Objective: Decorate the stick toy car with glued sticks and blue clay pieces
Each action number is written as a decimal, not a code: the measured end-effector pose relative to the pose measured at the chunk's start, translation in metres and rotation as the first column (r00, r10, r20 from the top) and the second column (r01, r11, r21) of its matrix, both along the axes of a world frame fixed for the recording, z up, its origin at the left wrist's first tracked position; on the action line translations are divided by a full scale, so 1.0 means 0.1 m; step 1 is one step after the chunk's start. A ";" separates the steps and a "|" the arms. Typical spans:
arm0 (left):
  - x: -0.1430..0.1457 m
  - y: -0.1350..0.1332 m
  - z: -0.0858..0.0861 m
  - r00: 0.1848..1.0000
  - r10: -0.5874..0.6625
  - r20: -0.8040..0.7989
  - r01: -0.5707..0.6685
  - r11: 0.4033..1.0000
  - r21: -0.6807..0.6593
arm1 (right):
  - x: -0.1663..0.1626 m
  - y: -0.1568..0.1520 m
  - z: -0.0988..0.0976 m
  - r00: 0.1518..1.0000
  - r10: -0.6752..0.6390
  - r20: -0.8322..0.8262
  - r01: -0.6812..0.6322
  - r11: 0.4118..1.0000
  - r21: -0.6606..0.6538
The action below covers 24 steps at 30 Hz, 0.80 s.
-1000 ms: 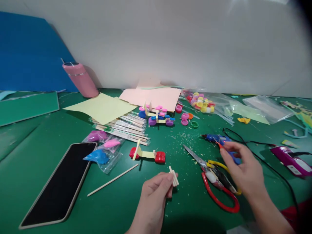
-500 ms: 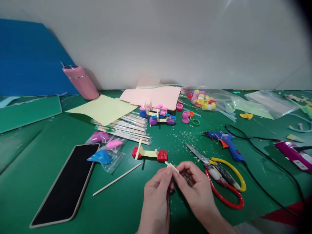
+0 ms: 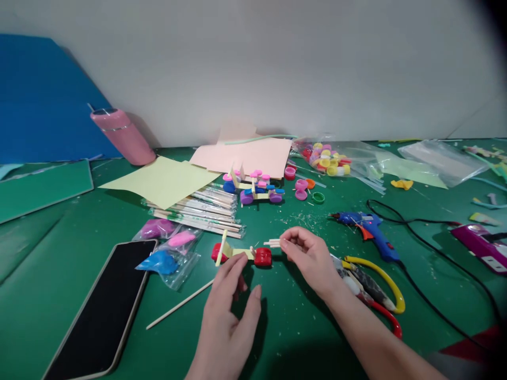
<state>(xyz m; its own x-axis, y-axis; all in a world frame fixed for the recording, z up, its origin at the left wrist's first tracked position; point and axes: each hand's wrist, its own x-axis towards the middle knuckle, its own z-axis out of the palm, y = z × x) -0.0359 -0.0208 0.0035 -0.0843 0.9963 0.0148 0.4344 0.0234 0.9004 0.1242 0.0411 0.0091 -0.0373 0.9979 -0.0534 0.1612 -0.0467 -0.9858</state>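
Note:
My right hand [image 3: 307,258] pinches a few short pale wooden sticks [image 3: 273,243], their ends pointing left over the red end of a small toy vehicle [image 3: 241,254]. That toy has a cream strip body, red wheel-like parts at both ends and an upright cream stick at its left. My left hand [image 3: 232,316], fingers apart and holding nothing, reaches to the near side of the toy; whether a fingertip touches it I cannot tell. A long thin stick [image 3: 180,304] lies left of this hand. Scissors [image 3: 372,287] with yellow and red handles lie partly hidden behind my right forearm.
A blue glue gun [image 3: 368,227] with a black cord lies at the right, near a purple power strip [image 3: 481,245]. A phone [image 3: 103,311] and clay bags [image 3: 166,253] are at the left. Further back stand similar toys [image 3: 261,195], packed sticks [image 3: 198,214] and a pink tumbler [image 3: 124,137].
My hands have parted. The right has carried the short sticks up and away to the toy's right end; the left has let go, opened and moved left towards the toy.

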 end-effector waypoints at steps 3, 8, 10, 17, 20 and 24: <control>0.00 0.07 -0.04 0.988 -0.033 -0.148 0.037 0.999 0.022 | -0.02 -0.02 -0.08 1.000 0.011 -0.007 -0.011 0.999 -0.033; -0.03 0.14 -0.08 0.938 -0.048 -0.342 0.096 0.988 0.125 | -0.04 -0.07 -0.11 1.000 0.020 -0.022 -0.022 0.998 -0.063; -0.04 0.14 -0.11 0.921 -0.046 -0.387 0.115 0.981 0.157 | -0.06 -0.08 -0.11 0.999 0.025 -0.024 -0.027 0.997 -0.072; -0.08 0.15 -0.19 0.861 -0.068 -0.503 0.215 0.946 0.241 | -0.10 -0.10 -0.16 1.000 0.017 -0.009 -0.018 0.994 -0.106; -0.09 0.16 -0.20 0.848 -0.068 -0.525 0.241 0.932 0.269 | -0.10 -0.11 -0.17 1.000 0.009 -0.001 -0.009 0.993 -0.120; -0.10 0.16 -0.22 0.836 -0.077 -0.544 0.268 0.921 0.282 | -0.11 -0.11 -0.18 1.000 0.012 0.006 -0.012 0.992 -0.124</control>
